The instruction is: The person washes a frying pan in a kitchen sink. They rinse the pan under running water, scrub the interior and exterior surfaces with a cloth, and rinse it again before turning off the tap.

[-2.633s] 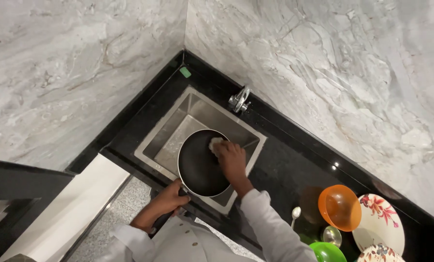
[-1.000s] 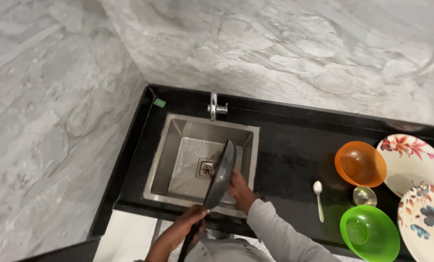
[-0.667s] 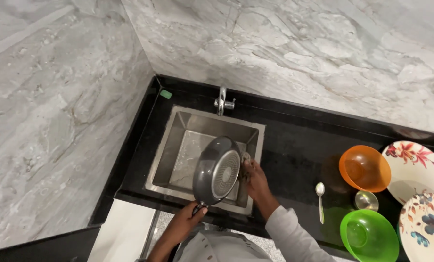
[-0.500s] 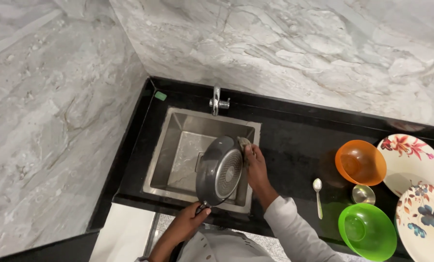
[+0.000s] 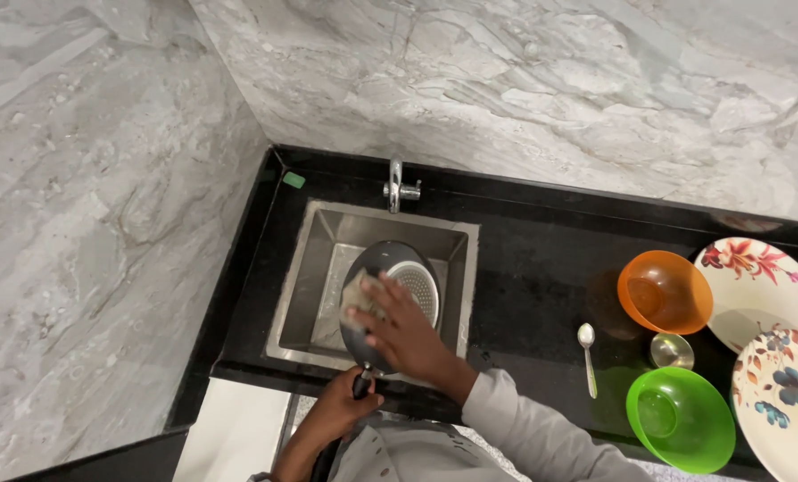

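A dark frying pan (image 5: 390,299) is held over the steel sink (image 5: 318,268), turned bottom up so that its ridged, pale underside faces the camera. Its long axis runs near to far: the handle points toward the person at the near edge of the sink, and the round body lies farther out, below the tap (image 5: 397,185).

The left hand (image 5: 343,409) is closed around the handle at the near rim, directly nearer than the pan body. The right hand (image 5: 397,323) lies flat on the pan's underside with its fingers spread, pressing a pale scrubbing pad (image 5: 360,291) against the left part of the base. The pad sits under the fingertips, on the far-left side of that hand. So the pan lies just ahead of both hands. The left one holds the handle, and the right one rests on the surface being rubbed.

On the black counter (image 5: 524,268) to the right, well apart from the sink, lie a spoon (image 5: 586,355), an orange bowl (image 5: 665,291), a green bowl (image 5: 681,419), a small steel cup (image 5: 670,350) and two flowered plates (image 5: 756,277). A small green piece (image 5: 293,179) sits at the far left corner of the counter.
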